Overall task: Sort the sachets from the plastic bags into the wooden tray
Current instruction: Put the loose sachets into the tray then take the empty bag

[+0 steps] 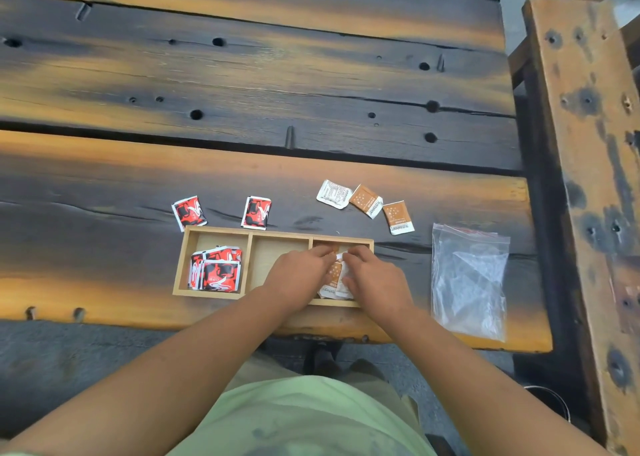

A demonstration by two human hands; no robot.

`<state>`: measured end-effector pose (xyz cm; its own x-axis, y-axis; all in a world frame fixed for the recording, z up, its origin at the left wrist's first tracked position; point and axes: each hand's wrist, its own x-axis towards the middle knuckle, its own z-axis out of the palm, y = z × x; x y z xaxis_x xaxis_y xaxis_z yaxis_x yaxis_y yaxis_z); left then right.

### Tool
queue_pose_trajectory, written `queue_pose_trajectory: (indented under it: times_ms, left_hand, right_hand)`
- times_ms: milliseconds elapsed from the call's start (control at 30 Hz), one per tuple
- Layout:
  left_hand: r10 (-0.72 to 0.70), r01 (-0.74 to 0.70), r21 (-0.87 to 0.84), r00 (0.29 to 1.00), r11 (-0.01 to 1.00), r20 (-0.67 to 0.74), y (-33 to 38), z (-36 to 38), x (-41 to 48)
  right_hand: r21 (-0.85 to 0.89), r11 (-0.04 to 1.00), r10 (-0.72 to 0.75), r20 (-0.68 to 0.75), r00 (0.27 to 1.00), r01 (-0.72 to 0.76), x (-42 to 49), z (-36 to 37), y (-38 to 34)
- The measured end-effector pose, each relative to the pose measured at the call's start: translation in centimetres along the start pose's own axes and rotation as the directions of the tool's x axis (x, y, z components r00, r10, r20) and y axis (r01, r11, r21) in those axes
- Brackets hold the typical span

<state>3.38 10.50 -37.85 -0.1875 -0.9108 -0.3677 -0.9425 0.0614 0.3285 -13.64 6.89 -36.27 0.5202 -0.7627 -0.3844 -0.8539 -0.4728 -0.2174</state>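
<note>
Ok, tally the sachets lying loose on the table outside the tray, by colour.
Red-and-black sachets: 2
Brown sachets: 2
White-faced sachet: 1
Total: 5

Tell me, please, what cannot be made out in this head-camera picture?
All in the head view:
The left hand and right hand cover the right compartment of the wooden tray, hiding the count of brown sachets there and the grip on them.
The red sachets overlap, hiding their count.
The plastic bags overlap; number and contents unclear.
Print on the white sachet is too small.
</note>
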Motion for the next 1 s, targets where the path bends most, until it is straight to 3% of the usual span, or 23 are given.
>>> queue_pose_trajectory:
  times_ms: [300,467,700,1000]
  left_hand:
    - [0.019,-0.001,-0.251,0.997,0.968,0.070,-0.4,0.2,-1.5]
    - [-0.005,-0.021,-0.331,0.997,0.943,-0.079,-2.1,-2.8,-2.5]
    - [-0.197,0.104,-0.469,0.968,0.877,-0.154,-9.2,-5.8,-4.0]
    - [-0.386,0.301,-0.444,0.915,0.844,-0.114,-20.3,-8.6,-5.2]
  right_hand:
    - [0.267,0.962,0.044,0.053,0.998,-0.056,-0.3,-1.3,0.8]
    - [0.343,0.934,0.100,0.027,0.995,-0.103,0.1,-3.1,-1.5]
    - [0.403,0.912,0.086,-0.012,0.996,-0.074,4.2,-4.8,-8.1]
    - [0.390,0.918,0.063,0.034,0.997,-0.072,13.3,-4.1,-17.7]
